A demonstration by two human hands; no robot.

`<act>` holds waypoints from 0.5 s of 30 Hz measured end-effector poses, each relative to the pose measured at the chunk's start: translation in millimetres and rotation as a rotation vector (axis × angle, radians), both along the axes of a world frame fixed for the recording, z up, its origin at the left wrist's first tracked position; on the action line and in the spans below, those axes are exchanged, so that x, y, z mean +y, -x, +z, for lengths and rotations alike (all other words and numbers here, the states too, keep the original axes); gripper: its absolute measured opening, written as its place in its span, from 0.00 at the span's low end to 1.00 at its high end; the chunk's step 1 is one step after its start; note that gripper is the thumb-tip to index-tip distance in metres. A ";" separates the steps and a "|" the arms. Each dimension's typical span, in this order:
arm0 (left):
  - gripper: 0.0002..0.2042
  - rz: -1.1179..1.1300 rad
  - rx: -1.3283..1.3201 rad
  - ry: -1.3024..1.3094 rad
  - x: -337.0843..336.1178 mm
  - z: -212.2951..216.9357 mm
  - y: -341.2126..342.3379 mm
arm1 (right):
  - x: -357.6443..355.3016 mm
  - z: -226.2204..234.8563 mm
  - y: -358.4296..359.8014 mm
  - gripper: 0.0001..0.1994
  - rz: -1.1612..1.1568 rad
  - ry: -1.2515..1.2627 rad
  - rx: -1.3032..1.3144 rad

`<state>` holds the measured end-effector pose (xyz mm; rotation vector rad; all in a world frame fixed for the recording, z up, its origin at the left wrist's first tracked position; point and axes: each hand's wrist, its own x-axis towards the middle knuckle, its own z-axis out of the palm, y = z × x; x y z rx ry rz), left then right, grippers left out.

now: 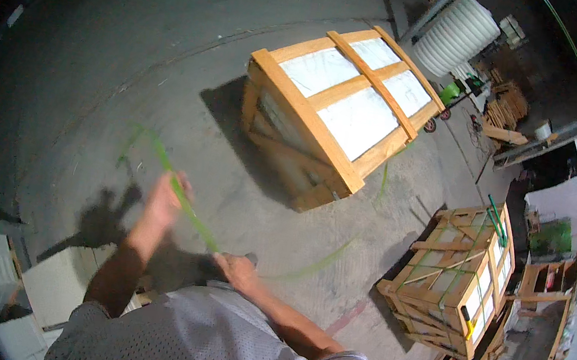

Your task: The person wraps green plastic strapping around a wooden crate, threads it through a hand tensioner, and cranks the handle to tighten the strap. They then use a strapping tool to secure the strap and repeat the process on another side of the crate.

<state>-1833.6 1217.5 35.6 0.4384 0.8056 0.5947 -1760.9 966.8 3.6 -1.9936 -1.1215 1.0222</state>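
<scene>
A green packing strap (199, 228) stretches between my two hands. My left hand (168, 197) is closed around it, slightly blurred, with a loose end curling out beyond the fingers. Closer to my body, my right hand (238, 271) grips the same strap. From there a blurred length sweeps over the floor toward the large wooden crate (299, 112), where green strap also shows beside its right side. White panels fill the top of this crate between light wooden slats. Neither hand touches the crate.
To the right stands a smaller wooden crate (436, 272) bound with green straps, a yellow-and-black tool (468, 322) on its side. A white ribbed roll (457, 36) and stacked wood (507, 104) are at the far right. Pale panels (56, 282) lie at the near left.
</scene>
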 end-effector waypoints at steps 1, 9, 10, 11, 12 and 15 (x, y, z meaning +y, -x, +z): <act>0.13 -0.025 0.111 0.123 -28.3 -6.7 -12.1 | 3.8 -3.0 2.1 0.25 -0.023 -0.055 -0.024; 0.13 -0.094 0.063 -0.510 45.1 34.5 42.4 | -112.0 -100.1 -113.3 0.13 0.054 0.054 -0.388; 0.13 0.089 0.048 -0.263 61.6 45.9 54.6 | -135.5 -112.4 -143.8 0.12 0.089 0.147 -0.428; 0.12 0.114 0.066 -0.211 67.5 48.0 58.1 | -160.3 -120.9 -167.1 0.13 0.034 0.074 -0.498; 0.12 0.104 0.016 -0.201 74.9 53.8 62.8 | -178.0 -127.0 -192.3 0.15 -0.019 0.117 -0.569; 0.11 0.091 -0.070 -0.200 77.5 59.5 60.0 | -188.3 -134.0 -247.4 0.18 0.009 0.305 -0.648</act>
